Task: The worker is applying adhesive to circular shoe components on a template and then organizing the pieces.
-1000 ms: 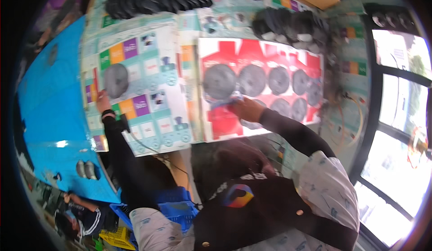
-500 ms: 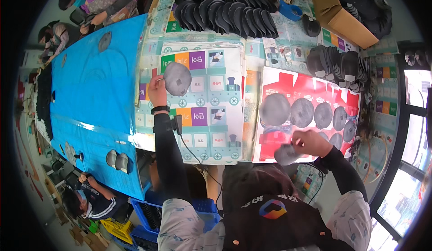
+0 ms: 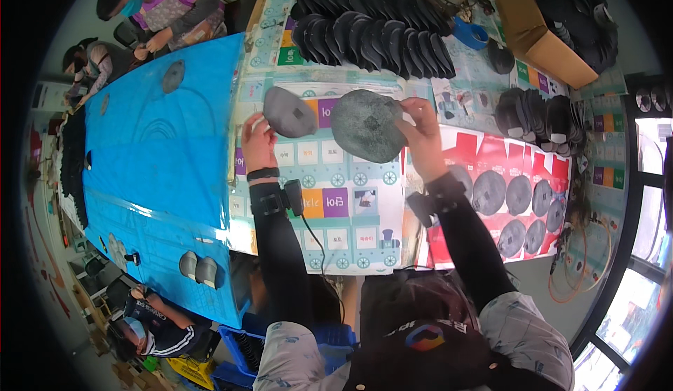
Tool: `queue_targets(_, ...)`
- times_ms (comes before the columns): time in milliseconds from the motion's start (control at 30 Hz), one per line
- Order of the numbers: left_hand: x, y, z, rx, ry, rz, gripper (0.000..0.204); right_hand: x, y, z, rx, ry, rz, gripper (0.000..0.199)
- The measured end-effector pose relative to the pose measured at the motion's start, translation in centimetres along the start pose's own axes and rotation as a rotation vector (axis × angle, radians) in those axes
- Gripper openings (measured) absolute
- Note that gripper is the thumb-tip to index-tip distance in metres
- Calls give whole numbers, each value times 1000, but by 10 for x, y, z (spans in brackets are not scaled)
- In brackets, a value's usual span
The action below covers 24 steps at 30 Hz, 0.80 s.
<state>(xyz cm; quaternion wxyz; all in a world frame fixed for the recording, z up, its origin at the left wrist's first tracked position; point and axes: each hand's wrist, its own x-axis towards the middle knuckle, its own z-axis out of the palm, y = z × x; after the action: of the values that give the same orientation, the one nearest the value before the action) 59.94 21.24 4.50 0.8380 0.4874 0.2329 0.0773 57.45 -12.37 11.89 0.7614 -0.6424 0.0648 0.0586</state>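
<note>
A grey rounded pad [image 3: 284, 111] with a small dark square on it is gripped at its left edge by my left hand [image 3: 259, 142]. Close to its right, my right hand [image 3: 423, 139] pinches the right edge of a second grey pad [image 3: 364, 126], which appears larger and also bears a dark square. A narrow gap parts the two pads. Both are above a printed sheet [image 3: 350, 154] with train pictures. More grey pads [image 3: 519, 195] lie in rows on a red printed sheet [image 3: 459, 240] to the right. A cable runs from my left wristband.
Two rows of black curved pieces [image 3: 378, 44] lie at the back, near a blue ring-shaped item [image 3: 470, 33] and a cardboard box [image 3: 536, 30]. Black stacks [image 3: 540, 119] stand at the right. Other people work around the blue-covered table [image 3: 154, 160] at the left.
My right hand has moved left and up from the red sheet with its pad, coming beside the pad in my left hand. The left hand's pad has tilted. The whole view has shifted slightly.
</note>
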Motion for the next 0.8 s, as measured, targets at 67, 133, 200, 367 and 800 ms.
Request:
queue_targets(67, 26, -42, -49, 147, 292, -39, 14, 28, 70, 9, -122, 146, -257, 35)
queue_targets(133, 64, -63, -144, 556, 400, 352, 11, 37, 101, 44, -281, 231, -142, 33)
queue_targets(200, 66, -107, -129, 754, 419, 517, 10, 44, 130, 21, -634, 357, -150, 29)
queue_targets(367, 27, -102, -64, 882, 450, 426, 16, 37, 148, -5, -938, 411, -189, 18)
queue_targets(800, 19, -76, -80, 1240, 426, 486, 44, 32, 128, 0, -1031, 265, -360, 23)
